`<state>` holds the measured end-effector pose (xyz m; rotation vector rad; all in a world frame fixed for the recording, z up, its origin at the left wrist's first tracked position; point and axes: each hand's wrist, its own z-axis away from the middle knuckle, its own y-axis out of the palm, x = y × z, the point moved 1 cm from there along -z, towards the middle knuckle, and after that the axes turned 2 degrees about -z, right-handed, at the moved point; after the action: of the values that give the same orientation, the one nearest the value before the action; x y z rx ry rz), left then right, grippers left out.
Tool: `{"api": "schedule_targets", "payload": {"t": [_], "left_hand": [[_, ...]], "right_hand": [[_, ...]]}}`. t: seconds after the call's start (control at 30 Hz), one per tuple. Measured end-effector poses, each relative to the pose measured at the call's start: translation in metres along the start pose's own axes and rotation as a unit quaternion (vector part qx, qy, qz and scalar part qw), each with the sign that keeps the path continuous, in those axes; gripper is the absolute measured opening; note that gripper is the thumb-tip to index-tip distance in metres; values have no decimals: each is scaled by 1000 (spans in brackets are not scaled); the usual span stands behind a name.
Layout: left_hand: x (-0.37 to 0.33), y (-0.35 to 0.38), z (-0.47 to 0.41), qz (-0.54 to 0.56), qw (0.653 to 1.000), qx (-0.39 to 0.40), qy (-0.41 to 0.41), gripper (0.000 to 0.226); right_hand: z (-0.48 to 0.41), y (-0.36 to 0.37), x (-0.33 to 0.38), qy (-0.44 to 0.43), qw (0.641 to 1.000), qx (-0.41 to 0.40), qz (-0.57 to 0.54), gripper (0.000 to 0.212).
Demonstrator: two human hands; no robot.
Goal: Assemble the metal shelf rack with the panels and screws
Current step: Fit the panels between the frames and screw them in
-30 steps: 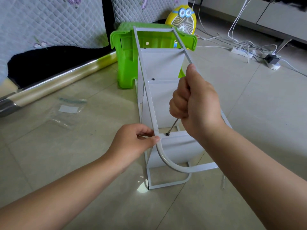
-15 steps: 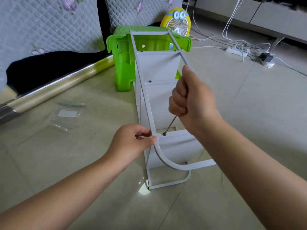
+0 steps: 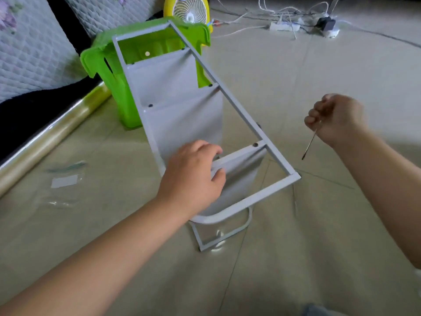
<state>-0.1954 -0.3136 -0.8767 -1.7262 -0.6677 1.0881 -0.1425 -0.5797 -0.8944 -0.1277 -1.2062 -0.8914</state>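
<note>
While the left hand [image 3: 193,176] grips the nearest panel [image 3: 241,160] of the metal shelf rack [image 3: 182,124], the right hand [image 3: 337,119] is fisted round a screwdriver [image 3: 310,143].
The rack lies on the floor [image 3: 296,247] under the left hand. Best to steady it, then seat the tip squarely in the screw [image 3: 255,144] between the hands.

Left hand [image 3: 193,176] curled, palm down; right hand [image 3: 337,119] fisted, raised.

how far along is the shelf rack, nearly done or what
Looks nearly done. Done: three panels sit in the rack, with dark screws at the upper joints. In hand: the left hand grips the nearest panel; the right hand holds a screwdriver clear of the rack. Left: probably the lower side's screws, hidden here, then standing it up.
</note>
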Motion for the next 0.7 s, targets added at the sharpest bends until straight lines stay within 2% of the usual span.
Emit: {"api": "schedule_targets", "payload": {"t": [0.07, 0.1, 0.13, 0.2, 0.27, 0.3, 0.4, 0.53, 0.7], "left_hand": [[-7, 11, -5, -22, 996, 81, -25, 40], [-10, 16, -8, -43, 994, 100, -25, 40], [-13, 17, -11, -58, 993, 104, -22, 36], [-17, 20, -16, -100, 991, 93, -1, 25], [-18, 22, -23, -139, 985, 103, 7, 26], [-18, 22, -25, -159, 981, 108, 9, 28], [-17, 26, -27, -191, 974, 117, 8, 30], [-21, 28, -24, -229, 966, 118, 15, 28], [-16, 29, -24, -179, 977, 113, 10, 25]], "right_hand": [[-24, -20, -19, -5, 989, -58, 133, 31], [-37, -36, -33, -1, 971, -74, 226, 33], [-49, -54, -51, 10, 940, -73, 334, 33], [-60, -96, -92, 38, 841, -35, 539, 24], [-54, -130, -126, 58, 760, 1, 647, 19], [-49, -144, -138, 69, 742, 5, 667, 25], [-34, -172, -158, 98, 722, -6, 684, 34], [-34, -186, -155, 121, 725, -19, 678, 41], [-37, -176, -146, 157, 716, 13, 680, 38]]}}
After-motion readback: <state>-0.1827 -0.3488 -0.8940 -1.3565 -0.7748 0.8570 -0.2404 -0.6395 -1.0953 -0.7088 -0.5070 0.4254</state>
